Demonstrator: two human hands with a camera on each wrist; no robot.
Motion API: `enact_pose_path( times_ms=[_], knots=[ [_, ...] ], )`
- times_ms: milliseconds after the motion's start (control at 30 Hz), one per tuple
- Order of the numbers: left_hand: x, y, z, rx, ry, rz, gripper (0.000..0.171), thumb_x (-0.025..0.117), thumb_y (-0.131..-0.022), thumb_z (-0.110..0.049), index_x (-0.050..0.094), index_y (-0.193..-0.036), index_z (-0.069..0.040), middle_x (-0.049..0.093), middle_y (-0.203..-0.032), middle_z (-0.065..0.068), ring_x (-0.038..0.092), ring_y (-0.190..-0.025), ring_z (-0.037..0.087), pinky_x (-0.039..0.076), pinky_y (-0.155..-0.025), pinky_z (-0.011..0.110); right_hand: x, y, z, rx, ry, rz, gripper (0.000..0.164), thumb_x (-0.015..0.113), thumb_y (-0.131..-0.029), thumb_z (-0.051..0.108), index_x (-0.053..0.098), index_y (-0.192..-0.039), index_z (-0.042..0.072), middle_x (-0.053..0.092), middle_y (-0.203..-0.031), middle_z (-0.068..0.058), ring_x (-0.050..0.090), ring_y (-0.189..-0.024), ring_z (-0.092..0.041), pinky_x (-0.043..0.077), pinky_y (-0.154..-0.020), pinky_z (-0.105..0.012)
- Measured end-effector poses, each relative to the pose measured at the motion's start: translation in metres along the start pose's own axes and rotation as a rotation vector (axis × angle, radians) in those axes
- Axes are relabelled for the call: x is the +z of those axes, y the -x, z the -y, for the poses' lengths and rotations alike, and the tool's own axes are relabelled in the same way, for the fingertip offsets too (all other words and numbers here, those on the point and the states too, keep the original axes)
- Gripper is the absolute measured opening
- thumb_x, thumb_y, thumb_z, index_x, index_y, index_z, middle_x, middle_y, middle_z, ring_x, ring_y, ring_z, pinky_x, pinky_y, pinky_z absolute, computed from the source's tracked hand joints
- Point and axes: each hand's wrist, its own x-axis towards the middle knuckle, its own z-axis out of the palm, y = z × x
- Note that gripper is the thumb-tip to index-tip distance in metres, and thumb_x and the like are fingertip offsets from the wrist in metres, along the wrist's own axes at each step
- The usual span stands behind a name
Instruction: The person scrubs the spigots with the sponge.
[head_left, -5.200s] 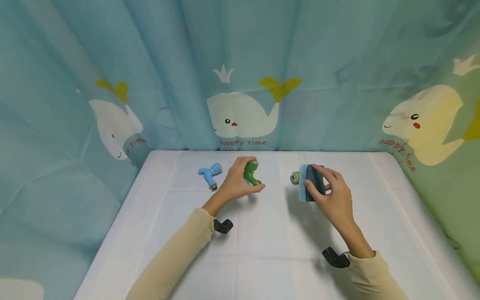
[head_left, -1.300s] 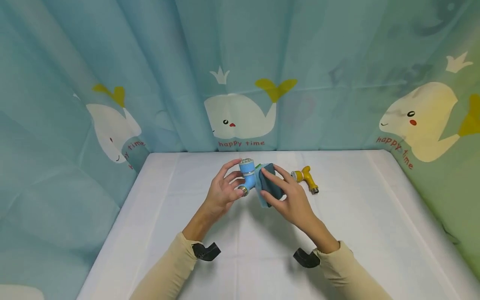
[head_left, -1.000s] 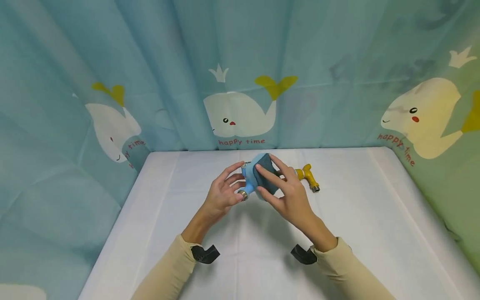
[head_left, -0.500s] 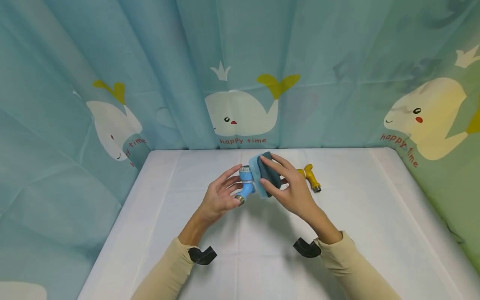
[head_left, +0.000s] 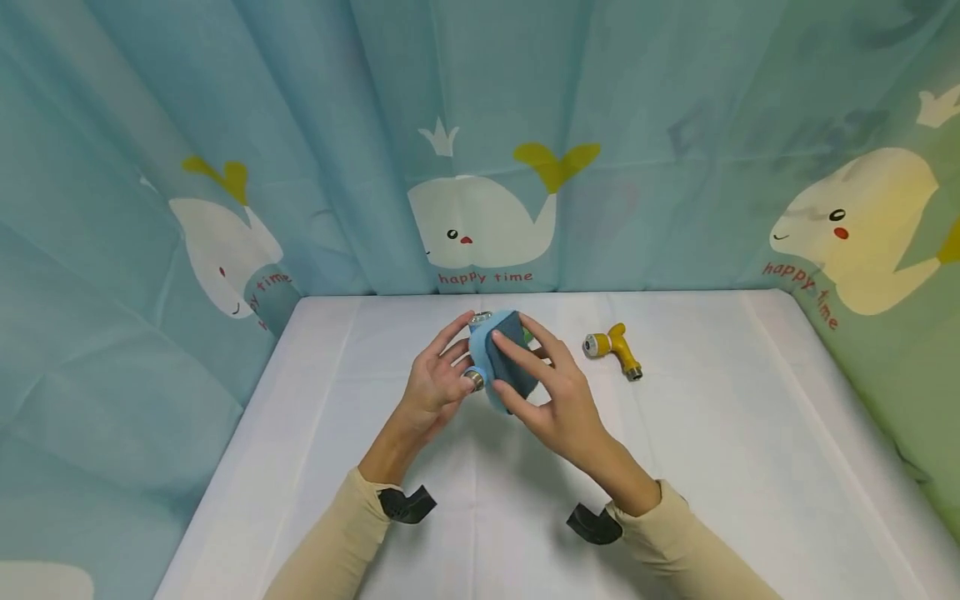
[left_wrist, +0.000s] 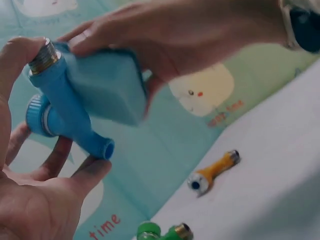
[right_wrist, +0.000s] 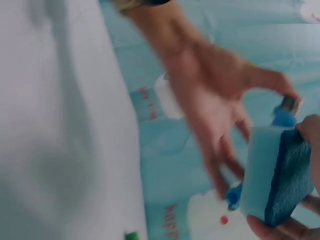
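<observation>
My left hand [head_left: 433,379] holds up a blue plastic tap [left_wrist: 62,100], gripping it between thumb and fingers, with the thumb at its threaded metal end. A two-layer sponge [head_left: 512,358], light blue and soft on one face, dark and rough on the other, is pinched in my right hand [head_left: 558,400]. Its soft face is turned to the tap and looks to be against it; the sponge hides most of the tap in the head view. In the right wrist view the sponge [right_wrist: 277,175] also covers the tap's middle.
A yellow tap [head_left: 618,350] lies on the white-covered table [head_left: 712,433] to the right. Behind the right hand lies a green tap [left_wrist: 150,231], mostly hidden in the head view. A curtain printed with whales [head_left: 487,221] stands along the table's back and sides.
Earlier my left hand held the green tap while the blue one lay on the table; now it holds the blue one. The sponge has come left and shifts back and forth over the blue tap.
</observation>
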Motion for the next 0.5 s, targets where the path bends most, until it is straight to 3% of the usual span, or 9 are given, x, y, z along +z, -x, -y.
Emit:
enact_pose_path(
  times_ms=[67,167,233,367,433,500],
  knots=[
    [-0.001,-0.001,-0.001,0.012,0.0,-0.014,0.104,0.092,-0.079,-0.017,0.029,-0.161,-0.006,0.052,-0.137,0.016,0.055,-0.116,0.023,0.055,-0.086,0.024,0.0,0.003,0.0,-0.025,0.061,0.027,0.053,0.08,-0.09,0.021,0.066,-0.14,0.017,0.047,-0.154,-0.018,0.063,-0.104,-0.032,0.059,-0.076,-0.045],
    [-0.003,0.0,-0.003,0.02,-0.01,-0.039,0.102,0.091,-0.079,-0.016,0.03,-0.16,-0.007,0.052,-0.133,0.016,0.055,-0.111,0.023,0.054,-0.081,0.022,-0.001,0.01,-0.005,0.018,0.107,0.05,0.054,0.083,-0.087,0.017,0.067,-0.139,0.017,0.049,-0.152,-0.017,0.063,-0.107,-0.031,0.059,-0.078,-0.047],
    [-0.004,-0.001,-0.004,0.021,-0.024,-0.043,0.102,0.092,-0.078,-0.015,0.032,-0.16,-0.007,0.052,-0.133,0.016,0.056,-0.111,0.023,0.055,-0.082,0.023,-0.001,0.012,-0.006,0.055,0.074,0.056,0.057,0.084,-0.085,0.014,0.067,-0.139,0.016,0.05,-0.152,-0.016,0.063,-0.112,-0.032,0.059,-0.082,-0.049],
    [-0.006,-0.002,-0.003,0.033,-0.06,-0.025,0.102,0.093,-0.077,-0.016,0.033,-0.159,-0.005,0.053,-0.133,0.016,0.056,-0.114,0.024,0.057,-0.084,0.026,0.002,0.011,-0.001,0.041,-0.019,0.059,0.057,0.082,-0.087,0.015,0.064,-0.141,0.016,0.048,-0.154,-0.016,0.064,-0.109,-0.031,0.059,-0.081,-0.049],
    [-0.007,-0.002,-0.003,0.033,-0.07,-0.017,0.103,0.093,-0.077,-0.018,0.032,-0.159,-0.005,0.053,-0.133,0.016,0.057,-0.115,0.024,0.058,-0.084,0.027,0.002,0.01,-0.001,0.035,-0.008,0.078,0.056,0.081,-0.088,0.017,0.064,-0.142,0.016,0.048,-0.153,-0.017,0.063,-0.105,-0.03,0.059,-0.079,-0.048],
    [-0.006,-0.001,-0.003,0.032,-0.069,-0.024,0.105,0.094,-0.075,-0.019,0.032,-0.159,-0.006,0.053,-0.132,0.016,0.056,-0.114,0.025,0.057,-0.081,0.026,0.002,0.008,-0.003,0.059,0.031,0.087,0.055,0.082,-0.088,0.016,0.065,-0.141,0.016,0.049,-0.152,-0.018,0.063,-0.112,-0.033,0.059,-0.081,-0.05]
  ],
)
